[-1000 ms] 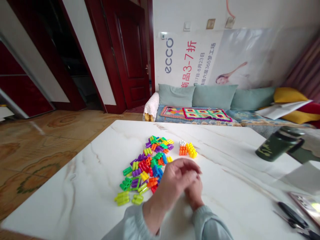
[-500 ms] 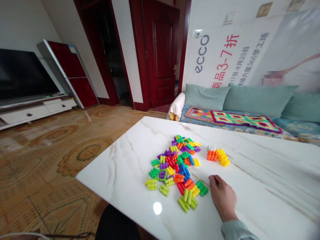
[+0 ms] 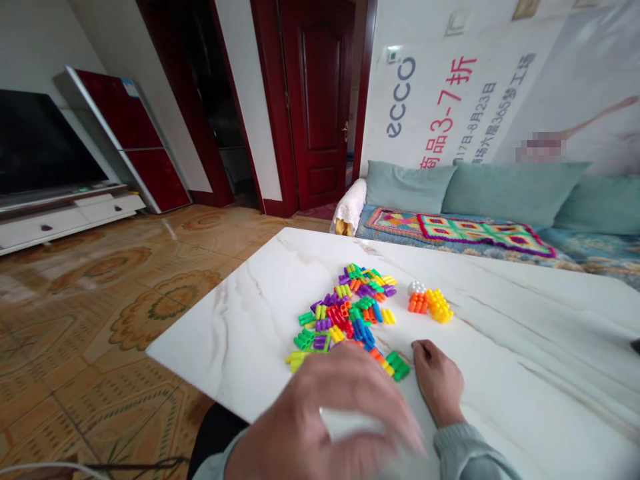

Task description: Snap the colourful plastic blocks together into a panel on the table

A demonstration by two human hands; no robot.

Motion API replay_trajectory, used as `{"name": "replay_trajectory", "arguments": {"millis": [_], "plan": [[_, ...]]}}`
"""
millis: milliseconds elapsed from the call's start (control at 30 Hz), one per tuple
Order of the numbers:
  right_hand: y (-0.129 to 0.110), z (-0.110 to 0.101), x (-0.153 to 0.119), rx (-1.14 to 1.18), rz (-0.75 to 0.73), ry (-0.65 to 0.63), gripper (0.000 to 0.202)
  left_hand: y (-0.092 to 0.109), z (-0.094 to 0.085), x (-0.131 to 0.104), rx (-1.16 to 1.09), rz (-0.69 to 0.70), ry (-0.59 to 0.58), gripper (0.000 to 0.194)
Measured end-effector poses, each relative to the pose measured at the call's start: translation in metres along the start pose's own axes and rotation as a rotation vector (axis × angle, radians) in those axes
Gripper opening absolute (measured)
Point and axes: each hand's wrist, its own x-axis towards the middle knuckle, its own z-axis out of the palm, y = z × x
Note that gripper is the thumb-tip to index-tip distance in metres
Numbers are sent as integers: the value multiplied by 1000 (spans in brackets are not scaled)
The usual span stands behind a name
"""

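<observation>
- The left hand (image 3: 295,420) is blurred, raised at the near side with fingers arched over the thumb; I cannot tell whether they pinch anything.
- The right hand (image 3: 440,383) lies curled closed on the surface (image 3: 250,313); whether something is inside is hidden.
- The colored pieces (image 3: 336,319) form a loose heap, the green piece (image 3: 398,366) nearest the right hand.
- I'd suggest light fingertips and a lifted wrist, since a brushing sleeve could scatter them.
- Beyond stands an orange block (image 3: 417,303) with white beads (image 3: 416,287) and a yellow cluster (image 3: 439,307).
- The left hand hides the heap's near edge.
- Behind is a sofa (image 3: 370,217).
</observation>
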Motion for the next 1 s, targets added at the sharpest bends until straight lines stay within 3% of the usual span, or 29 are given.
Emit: {"name": "replay_trajectory", "arguments": {"millis": [167, 233, 300, 500, 633, 733, 1000], "plan": [[3, 6, 2, 33, -18, 45, 33, -96, 7, 73, 255, -116, 179, 25], [5, 9, 2, 46, -27, 56, 34, -125, 14, 85, 386, -153, 140, 31], [5, 10, 2, 54, -32, 59, 34, -142, 22, 88, 495, -185, 82, 34], [1, 6, 0, 50, -16, 51, 33, -142, 40, 92, 700, -249, -14, 45], [1, 4, 0, 49, -18, 40, 32, -138, 46, 105, 659, -211, 53, 26], [2, 5, 1, 45, -13, 42, 32, -140, 51, 127, 604, -178, 83, 18], [1, 4, 0, 52, -42, 73, 33, -163, 75, 204, 653, -258, -47, 41]]}}
